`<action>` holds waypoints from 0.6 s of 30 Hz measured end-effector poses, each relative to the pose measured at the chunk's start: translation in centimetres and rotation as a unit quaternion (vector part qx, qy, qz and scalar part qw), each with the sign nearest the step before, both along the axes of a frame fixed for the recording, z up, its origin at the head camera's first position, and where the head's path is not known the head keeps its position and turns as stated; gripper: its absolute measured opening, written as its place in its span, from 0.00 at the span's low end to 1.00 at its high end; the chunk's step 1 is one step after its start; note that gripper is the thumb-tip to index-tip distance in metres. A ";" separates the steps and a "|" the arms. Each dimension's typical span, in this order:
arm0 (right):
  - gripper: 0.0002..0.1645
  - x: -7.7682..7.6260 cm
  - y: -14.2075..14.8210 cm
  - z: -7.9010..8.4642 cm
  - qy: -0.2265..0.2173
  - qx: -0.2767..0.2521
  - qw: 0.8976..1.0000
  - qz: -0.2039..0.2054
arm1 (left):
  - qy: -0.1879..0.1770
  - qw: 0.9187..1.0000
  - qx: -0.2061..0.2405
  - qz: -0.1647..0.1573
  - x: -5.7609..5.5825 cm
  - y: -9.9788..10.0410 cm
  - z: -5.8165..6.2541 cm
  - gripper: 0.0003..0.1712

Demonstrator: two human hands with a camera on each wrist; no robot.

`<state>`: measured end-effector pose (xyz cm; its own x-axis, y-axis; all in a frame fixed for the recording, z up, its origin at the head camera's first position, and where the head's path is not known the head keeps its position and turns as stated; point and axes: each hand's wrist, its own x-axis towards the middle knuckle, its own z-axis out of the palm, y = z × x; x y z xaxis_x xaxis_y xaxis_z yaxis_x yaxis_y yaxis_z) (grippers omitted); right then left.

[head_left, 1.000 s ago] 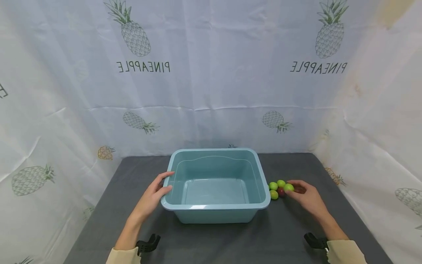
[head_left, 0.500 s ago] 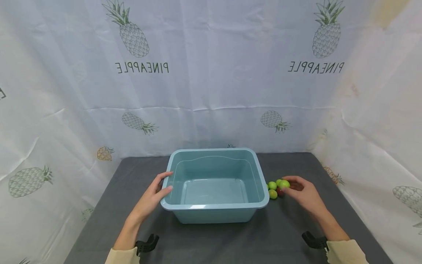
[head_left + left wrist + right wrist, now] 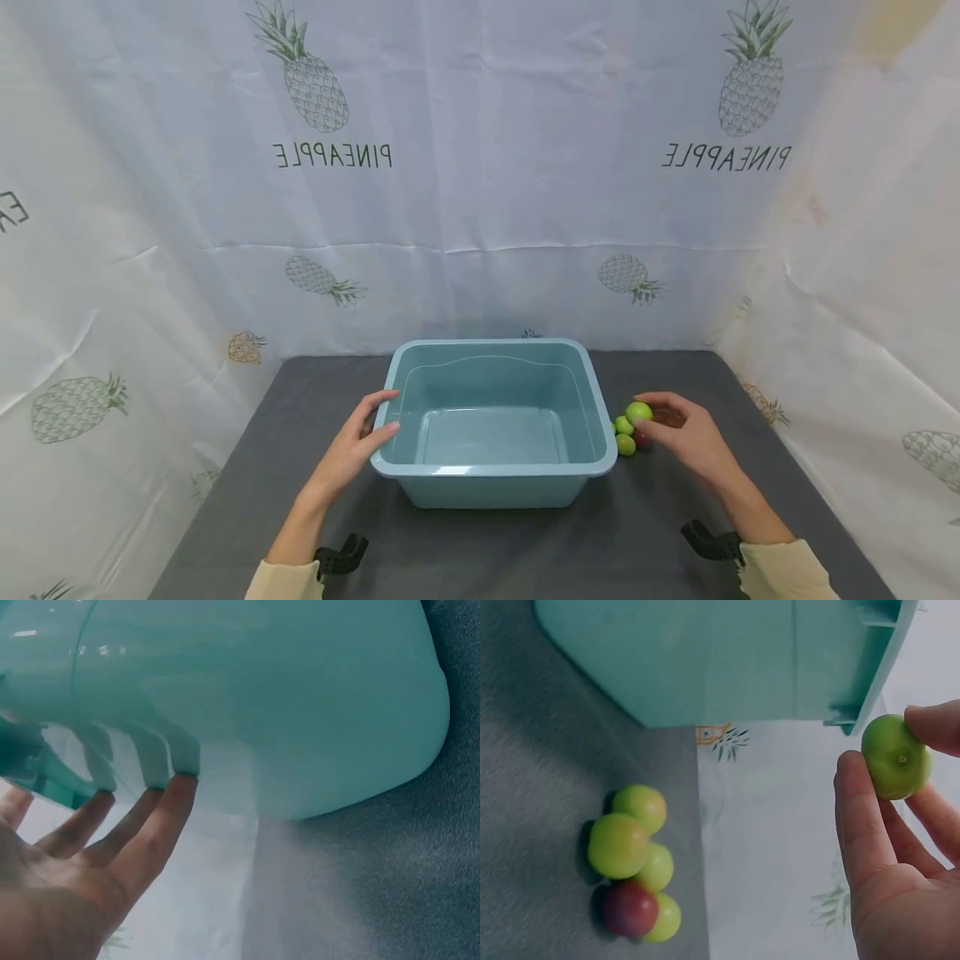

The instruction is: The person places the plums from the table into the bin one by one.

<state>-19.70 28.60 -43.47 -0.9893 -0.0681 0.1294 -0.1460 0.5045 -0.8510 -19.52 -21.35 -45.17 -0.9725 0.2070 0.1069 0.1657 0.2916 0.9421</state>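
Note:
A light blue plastic basin (image 3: 487,493) stands on the dark grey table, with nothing inside it. At its left side, my left hand (image 3: 347,450) holds the rim, thumb and index finger over the edge; in the left wrist view, fingers (image 3: 157,832) touch the outer wall. My right hand (image 3: 697,435) pinches a small round green fruit (image 3: 896,757) between thumb and fingers, raised above the table to the right of the basin. Below it lie several more green fruits (image 3: 619,846) and one dark red fruit (image 3: 630,907), close together beside the basin.
A white curtain (image 3: 495,167) printed with pineapples hangs behind the table (image 3: 480,550) and along both sides. The basin's right rim (image 3: 597,408) stands between the loose fruits and its inside. Black straps (image 3: 711,543) sit on both wrists.
My right hand has lifted the green fruit from the group and carried it slightly left and up toward the basin. My left hand stays at the rim; the basin has not moved.

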 end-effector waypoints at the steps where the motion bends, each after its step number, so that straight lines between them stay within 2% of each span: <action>1: 0.29 0.0 -0.1 0.1 0.002 0.000 1.000 0.002 | 0.002 1.000 0.001 0.003 0.0 0.1 -0.1 0.31; 10: 0.27 -0.1 -1.3 1.5 0.027 -0.016 0.999 0.021 | 0.033 0.999 0.024 -0.004 -0.4 0.2 -0.8 0.29; 18: 0.26 0.1 -2.5 2.7 0.039 -0.033 0.998 0.044 | 0.053 0.998 0.030 0.005 -0.1 0.4 -1.1 0.28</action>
